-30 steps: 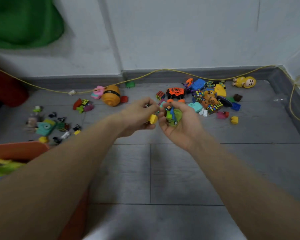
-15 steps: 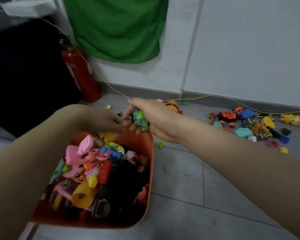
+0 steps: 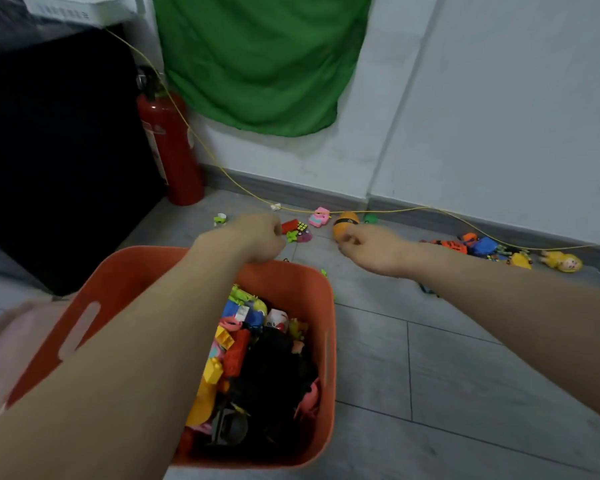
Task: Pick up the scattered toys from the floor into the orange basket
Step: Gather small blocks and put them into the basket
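Both hands empty, fingers loosely curled; right hand (image 3: 371, 247) touches orange egg toy (image 3: 344, 224); left hand (image 3: 258, 237) over orange basket (image 3: 125, 271) rim

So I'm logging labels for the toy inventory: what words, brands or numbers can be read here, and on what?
None can be read.
Fire extinguisher: pale label, too blurred.
White box at top left: a line of print, too blurred.
White toy in the orange basket: marks, illegible.
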